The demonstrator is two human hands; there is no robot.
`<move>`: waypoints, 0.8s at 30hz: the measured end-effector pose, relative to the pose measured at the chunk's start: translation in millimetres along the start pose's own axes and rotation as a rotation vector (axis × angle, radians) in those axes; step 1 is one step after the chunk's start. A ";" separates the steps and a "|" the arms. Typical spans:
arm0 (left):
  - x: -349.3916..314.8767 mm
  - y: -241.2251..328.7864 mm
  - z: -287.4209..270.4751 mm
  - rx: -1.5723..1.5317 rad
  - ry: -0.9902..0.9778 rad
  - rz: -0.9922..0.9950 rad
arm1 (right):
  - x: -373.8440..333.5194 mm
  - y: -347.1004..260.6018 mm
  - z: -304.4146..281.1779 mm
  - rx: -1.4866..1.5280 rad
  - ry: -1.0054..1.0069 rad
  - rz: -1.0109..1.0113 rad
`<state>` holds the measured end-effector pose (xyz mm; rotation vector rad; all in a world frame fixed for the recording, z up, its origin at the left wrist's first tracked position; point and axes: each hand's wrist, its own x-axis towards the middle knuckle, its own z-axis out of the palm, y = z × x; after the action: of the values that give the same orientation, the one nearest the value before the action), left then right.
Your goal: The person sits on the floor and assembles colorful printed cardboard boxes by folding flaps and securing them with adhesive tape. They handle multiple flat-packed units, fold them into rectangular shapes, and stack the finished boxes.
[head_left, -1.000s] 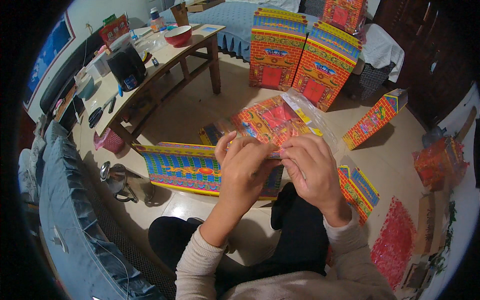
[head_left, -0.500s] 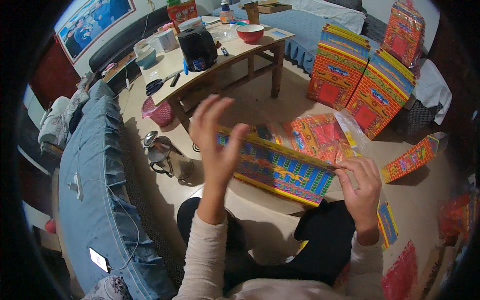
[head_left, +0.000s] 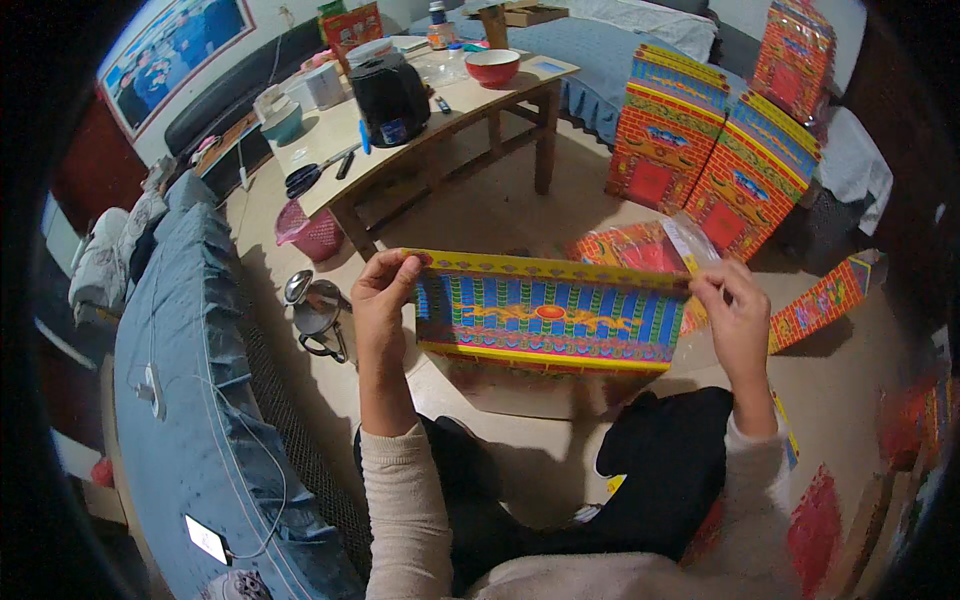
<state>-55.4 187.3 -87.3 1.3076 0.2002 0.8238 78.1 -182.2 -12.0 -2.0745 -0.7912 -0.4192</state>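
A printed cardboard piece [head_left: 550, 312], blue with green stripes and a yellow band along its top edge, stretches between my hands above my knees. My left hand [head_left: 385, 300] pinches its upper left corner between thumb and fingers. At the upper right corner, my right hand [head_left: 735, 305] grips the edge the same way. Below the blue face, part of a plain cardboard side [head_left: 540, 390] shows. Flat red printed sheets in clear plastic [head_left: 635, 245] lie on the floor just behind it, partly hidden.
Two tall brick-patterned paper boxes [head_left: 665, 130] stand at the back right, with a narrow box [head_left: 825, 305] lying nearer. A wooden table [head_left: 440, 150] holds a black appliance [head_left: 390, 100] and a red bowl [head_left: 492, 68]. A metal kettle [head_left: 318, 318] stands beside the blue sofa [head_left: 170, 380].
My left hand has come down from the air and taken hold of the cardboard piece's left corner. The piece has swung level, its right end higher, and now faces me more squarely.
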 end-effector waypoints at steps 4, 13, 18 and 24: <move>0.5 11.4 11.2 0.122 -0.011 0.055 | 31.7 30.0 -4.0 0.072 0.035 0.029; -9.8 20.9 34.9 0.187 0.053 0.138 | 87.4 75.2 6.7 0.514 -0.064 0.150; -21.8 6.2 43.0 0.292 0.061 0.168 | 72.9 95.6 25.3 0.565 -0.081 0.223; -31.0 11.8 47.5 0.183 0.148 0.111 | 51.7 91.6 24.5 0.623 -0.070 0.228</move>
<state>-55.4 131.3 -72.5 1.4396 0.3296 1.0167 178.0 -182.3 -53.0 -1.5698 -0.6152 0.0334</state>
